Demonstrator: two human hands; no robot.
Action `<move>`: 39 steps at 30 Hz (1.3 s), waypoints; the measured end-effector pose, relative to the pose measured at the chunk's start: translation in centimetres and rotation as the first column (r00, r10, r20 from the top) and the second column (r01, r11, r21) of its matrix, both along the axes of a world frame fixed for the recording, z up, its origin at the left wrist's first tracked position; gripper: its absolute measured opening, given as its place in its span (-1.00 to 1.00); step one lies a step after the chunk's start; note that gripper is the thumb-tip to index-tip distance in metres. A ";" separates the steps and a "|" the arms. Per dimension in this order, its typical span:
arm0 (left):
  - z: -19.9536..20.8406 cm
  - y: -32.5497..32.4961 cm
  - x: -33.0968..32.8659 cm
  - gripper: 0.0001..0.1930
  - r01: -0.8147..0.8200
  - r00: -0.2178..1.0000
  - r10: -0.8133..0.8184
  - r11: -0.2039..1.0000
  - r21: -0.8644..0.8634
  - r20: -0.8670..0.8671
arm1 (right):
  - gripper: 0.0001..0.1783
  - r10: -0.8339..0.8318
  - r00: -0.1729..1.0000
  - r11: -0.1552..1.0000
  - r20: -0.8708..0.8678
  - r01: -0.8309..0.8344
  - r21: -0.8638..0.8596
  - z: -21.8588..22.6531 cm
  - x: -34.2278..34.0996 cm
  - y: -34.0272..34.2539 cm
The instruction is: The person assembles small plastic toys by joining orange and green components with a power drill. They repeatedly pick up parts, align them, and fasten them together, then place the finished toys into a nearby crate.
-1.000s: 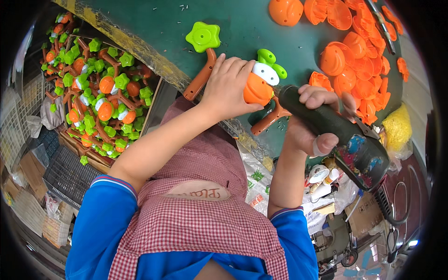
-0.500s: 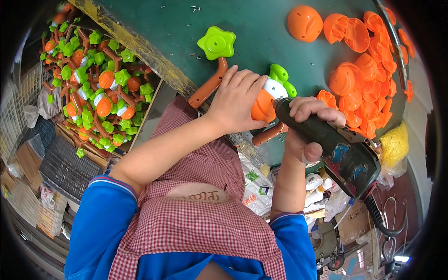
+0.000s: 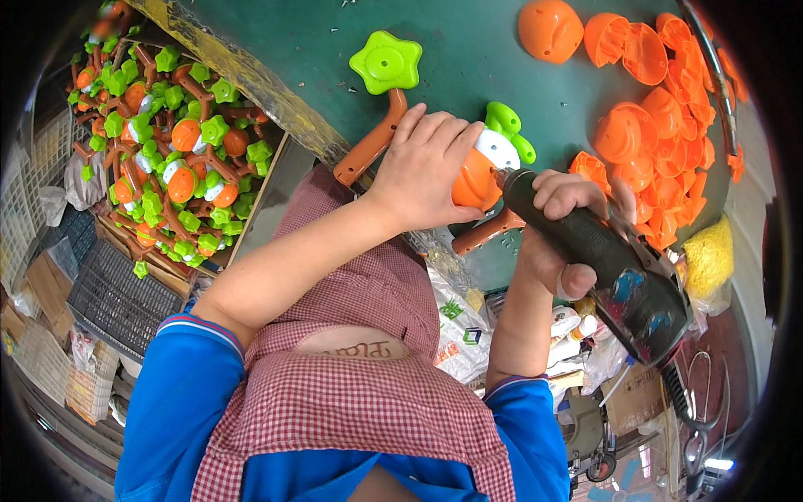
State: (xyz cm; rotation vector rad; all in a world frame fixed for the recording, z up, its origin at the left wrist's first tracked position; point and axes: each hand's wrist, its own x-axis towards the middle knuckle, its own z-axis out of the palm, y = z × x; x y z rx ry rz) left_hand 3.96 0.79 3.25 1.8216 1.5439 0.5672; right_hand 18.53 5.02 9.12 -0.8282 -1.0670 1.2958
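Orange, white and green rounded plastic toy (image 3: pixel 477 181) sits near the close edge of the green-topped workbench (image 3: pixel 456 71), left hand (image 3: pixel 425 174) clasping its orange side! Right hand (image 3: pixel 542 251) grips a black cylindrical power screwdriver (image 3: pixel 577 238), tip at the toy; hollow orange plastic shells (image 3: pixel 621 134) crowd the right edge.

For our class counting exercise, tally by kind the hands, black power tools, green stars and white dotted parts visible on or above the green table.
Left hand and right hand: 2
Black power tool: 1
Green star: 1
White dotted part: 1
Total: 5
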 end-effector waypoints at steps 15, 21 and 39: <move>0.1 -0.1 0.6 -0.02 -0.003 0.999 0.004 1.000 0.022 -0.041 | -0.21 0.233 0.972 0.972 -0.026 -0.233 -0.016 -0.7 1.2 1.9; 1.4 0.4 0.4 -0.29 -0.029 0.998 0.018 0.986 0.165 0.067 | 0.15 0.007 0.999 0.994 -0.043 -0.003 0.109 2.0 2.1 -0.2; 0.6 -0.5 0.7 -0.27 0.159 0.987 -0.154 0.978 0.137 -0.048 | -0.10 -0.073 0.985 0.988 0.156 0.051 0.143 0.3 3.4 -4.5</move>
